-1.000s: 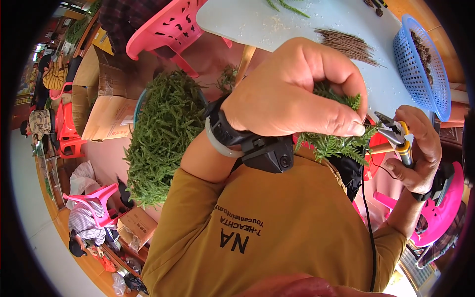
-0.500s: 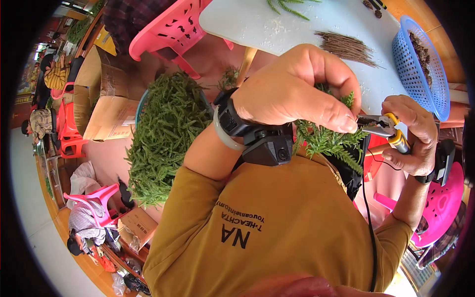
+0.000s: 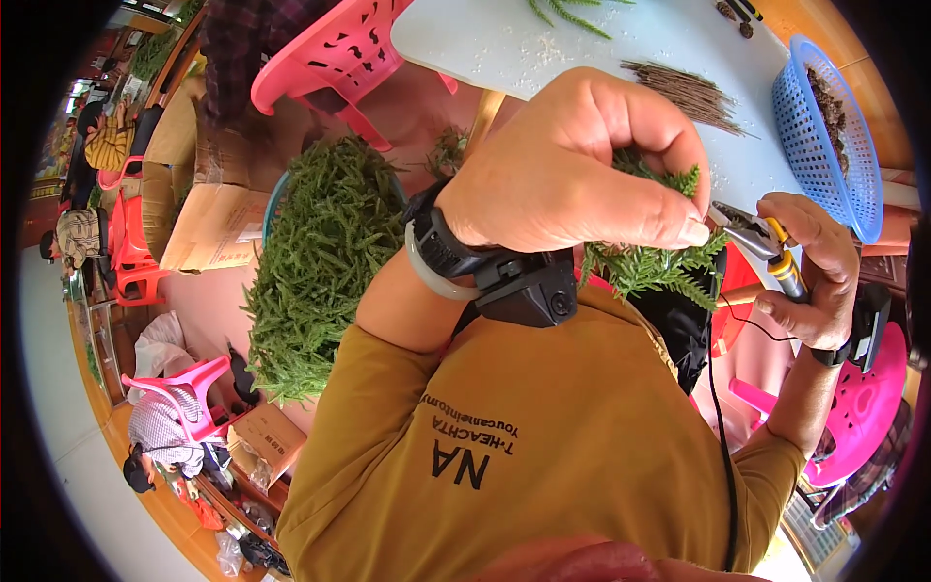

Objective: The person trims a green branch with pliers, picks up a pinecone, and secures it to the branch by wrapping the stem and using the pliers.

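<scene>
— Green fern-like sprigs (image 3: 652, 260) are held where?

— They are pinched in the left hand (image 3: 572, 165), whose fingers are closed round the bunch; the fronds hang out below the thumb, above the ochre shirt.

— And what is gripped by the right hand (image 3: 813, 276)?

— Small snips (image 3: 766, 242) with yellow-and-black handles are clasped in it, the fingers wrapped round the handles. The metal tip is pointed at the sprigs, just beside the left thumb; whether the blades are touching a stem cannot be told.

— What is seen around them?

— A large heap of the same greenery (image 3: 325, 262) is piled in a blue-rimmed tub at the left, well apart from the hands. Beyond it a white surface (image 3: 504, 44) is laid with a bundle of brown stems (image 3: 690, 94), and a blue plastic basket (image 3: 824, 145) with dark trimmings is set near the right hand. Pink plastic chairs (image 3: 335, 58) are placed beside the surface.
</scene>
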A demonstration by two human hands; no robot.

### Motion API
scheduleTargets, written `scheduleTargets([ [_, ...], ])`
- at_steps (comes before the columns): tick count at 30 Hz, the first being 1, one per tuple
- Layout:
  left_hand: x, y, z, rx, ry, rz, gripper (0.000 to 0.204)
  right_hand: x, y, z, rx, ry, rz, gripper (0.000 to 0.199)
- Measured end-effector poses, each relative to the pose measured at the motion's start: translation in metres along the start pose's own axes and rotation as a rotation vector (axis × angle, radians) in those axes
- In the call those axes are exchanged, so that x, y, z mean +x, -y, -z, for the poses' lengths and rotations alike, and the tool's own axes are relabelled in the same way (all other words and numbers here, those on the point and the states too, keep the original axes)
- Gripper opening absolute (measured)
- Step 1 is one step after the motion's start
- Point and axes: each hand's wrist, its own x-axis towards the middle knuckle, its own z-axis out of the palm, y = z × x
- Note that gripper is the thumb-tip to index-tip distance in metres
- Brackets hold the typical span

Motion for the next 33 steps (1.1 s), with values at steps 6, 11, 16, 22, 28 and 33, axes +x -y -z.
scheduleTargets([
  [6,0.001,0.002,0.001,-0.001,-0.001,-0.005,0.012,0.004,-0.003,-0.002,0.035,0.031,0.016,0.063],
  [11,0.000,-0.001,0.000,0.021,-0.002,0.044,0.013,0.004,-0.005,-0.004,0.060,0.016,0.018,0.063],
  [16,0.003,0.002,0.002,0.071,0.001,0.049,0.014,0.005,-0.003,-0.002,0.081,0.038,-0.010,0.061],
  [22,0.001,0.001,0.003,0.118,-0.023,0.045,0.013,0.006,-0.003,-0.002,0.029,0.067,-0.004,0.061],
  [28,0.003,0.005,-0.003,0.314,-0.194,-0.089,0.014,0.002,-0.002,-0.006,0.057,0.034,-0.047,0.057],
  [33,0.002,0.008,-0.014,0.417,-0.323,-0.170,0.014,-0.003,0.008,-0.015,-0.075,-0.096,-0.117,0.055],
])
